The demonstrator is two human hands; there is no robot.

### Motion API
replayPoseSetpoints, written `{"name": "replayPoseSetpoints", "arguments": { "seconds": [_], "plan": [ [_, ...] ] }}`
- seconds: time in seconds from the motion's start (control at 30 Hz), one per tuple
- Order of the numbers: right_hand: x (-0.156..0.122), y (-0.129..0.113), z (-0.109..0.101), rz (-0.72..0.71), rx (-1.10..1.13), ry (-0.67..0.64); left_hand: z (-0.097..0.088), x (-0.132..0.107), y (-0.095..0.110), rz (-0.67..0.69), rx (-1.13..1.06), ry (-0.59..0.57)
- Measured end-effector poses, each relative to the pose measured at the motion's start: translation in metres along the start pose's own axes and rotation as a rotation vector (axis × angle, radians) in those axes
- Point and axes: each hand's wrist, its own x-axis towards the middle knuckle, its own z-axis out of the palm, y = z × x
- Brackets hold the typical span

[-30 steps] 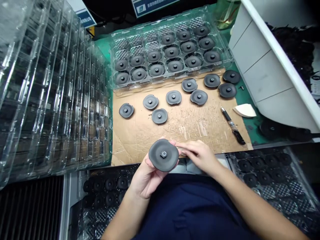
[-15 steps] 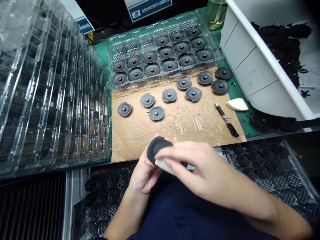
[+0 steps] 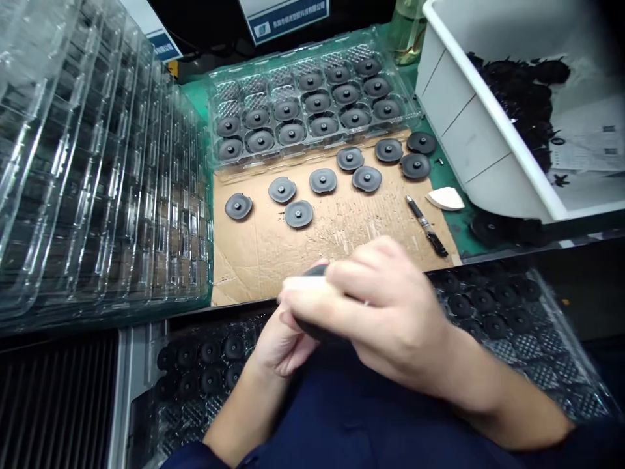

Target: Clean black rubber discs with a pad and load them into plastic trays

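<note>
My left hand [image 3: 280,345] is closed around a black plastic disc [image 3: 315,331] at the front edge of the cardboard. Over that disc lies my right hand [image 3: 390,309], its fingers folded on a small white pad [image 3: 312,281] against the disc's face. Most of the disc and pad is hidden by the right hand, which is slightly blurred. Several similar dark discs with a central stub, such as the closest one [image 3: 298,213], lie loose on the cardboard sheet [image 3: 254,260] beyond my hands.
A clear plastic tray [image 3: 317,144] holds rows of discs at the back. Stacked clear trays [image 3: 122,176] rise at left. On the right are a craft knife [image 3: 427,228], a white wedge [image 3: 445,198] and a white bin [image 3: 469,124] with black parts. More trays sit below the table edge.
My right hand has moved up and left across the disc with the pad, covering more of it. My left hand keeps its hold. The view has shifted slightly.
</note>
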Motion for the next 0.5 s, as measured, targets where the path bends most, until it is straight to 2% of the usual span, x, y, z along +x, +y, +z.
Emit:
{"name": "replayPoseSetpoints", "arguments": {
  "seconds": [0.03, 0.07, 0.1, 0.23, 0.33, 0.4, 0.5],
  "plan": [
    [0.004, 0.006, 0.002, -0.08, 0.082, -0.023, 0.001, -0.002, 0.0, 0.0, -0.005, -0.018],
    [0.007, 0.013, 0.004, -0.098, 0.148, -0.036, 0.001, -0.004, 0.001, -0.005, -0.016, -0.041],
    [0.006, 0.022, 0.007, -0.048, 0.187, -0.033, 0.0, -0.006, 0.003, -0.013, -0.032, -0.064],
    [-0.027, 0.062, 0.034, 0.413, 0.199, 0.051, -0.007, -0.012, 0.009, -0.065, -0.129, -0.116],
    [-0.061, 0.084, 0.06, 0.539, 0.234, -0.029, -0.008, -0.012, 0.01, -0.1, -0.173, -0.11],
    [-0.07, 0.086, 0.064, 0.55, 0.237, -0.059, -0.007, -0.009, 0.009, -0.124, -0.183, -0.099],
    [-0.055, 0.067, 0.045, 0.585, 0.218, 0.022, -0.005, -0.005, 0.007, -0.138, -0.187, -0.114]
  ]
}}
